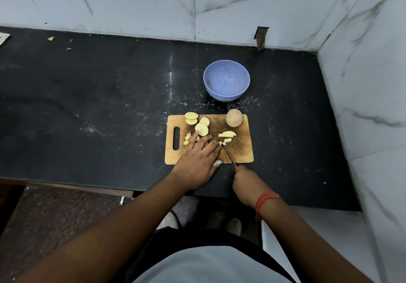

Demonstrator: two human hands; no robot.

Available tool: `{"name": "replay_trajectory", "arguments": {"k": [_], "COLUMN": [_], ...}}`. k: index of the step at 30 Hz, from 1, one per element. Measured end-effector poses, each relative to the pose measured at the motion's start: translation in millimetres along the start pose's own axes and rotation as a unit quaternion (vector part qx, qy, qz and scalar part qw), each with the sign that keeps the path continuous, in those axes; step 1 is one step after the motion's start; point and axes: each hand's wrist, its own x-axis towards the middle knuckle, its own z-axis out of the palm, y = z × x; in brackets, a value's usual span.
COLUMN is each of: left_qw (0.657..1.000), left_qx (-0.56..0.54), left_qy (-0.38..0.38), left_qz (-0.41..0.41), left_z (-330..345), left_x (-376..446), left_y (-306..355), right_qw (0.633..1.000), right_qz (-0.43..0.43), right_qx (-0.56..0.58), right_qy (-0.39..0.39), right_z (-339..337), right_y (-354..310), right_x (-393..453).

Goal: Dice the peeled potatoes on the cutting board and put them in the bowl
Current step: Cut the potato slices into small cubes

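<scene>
Right hand (245, 180) fingers grip knife (229, 155); left hand (197, 159) fingers splayed flat over potato pieces (190, 138).

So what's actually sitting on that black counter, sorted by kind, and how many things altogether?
Bowl: 1, blue
Cutting board: 1, wooden
Whole potato: 1
Knife: 1, gripped by the right hand
Round potato slices: 4
Smaller cut pieces: too jumbled to count
Total: 8, plus the small pieces

Left hand (198, 157) lies flat with fingers spread; right hand (245, 180) has a curled grip.
</scene>
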Motion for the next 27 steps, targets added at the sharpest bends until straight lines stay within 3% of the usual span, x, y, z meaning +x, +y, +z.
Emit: {"name": "replay_trajectory", "arguments": {"k": [3,5,8,11,17,27], "left_qw": [1.000,1.000,1.000,0.999,0.995,0.992], "left_qx": [0.000,-0.001,-0.006,-0.014,0.024,0.042], "left_qy": [-0.002,-0.002,0.015,0.025,0.006,0.016], "left_qz": [-0.006,-0.009,-0.009,0.031,0.095,0.116], "left_z": [-2,-3,-8,-10,-4,-11], "left_x": [2,3,8,19,37,14], "left_y": [2,3,4,8,5,-24], "right_qw": [0.999,0.986,0.897,0.852,0.827,0.854], "right_qz": [-0.009,-0.001,0.071,0.053,0.026,0.022], "right_qx": [0.031,0.147,0.406,0.496,0.541,0.503], "right_qy": [-0.036,-0.077,-0.157,-0.160,-0.147,-0.132], "right_z": [-4,-15,-34,-46,-53,-45], "right_y": [15,22,28,34,41,36], "right_x": [-12,-20,-31,-29,-23,-12]}}
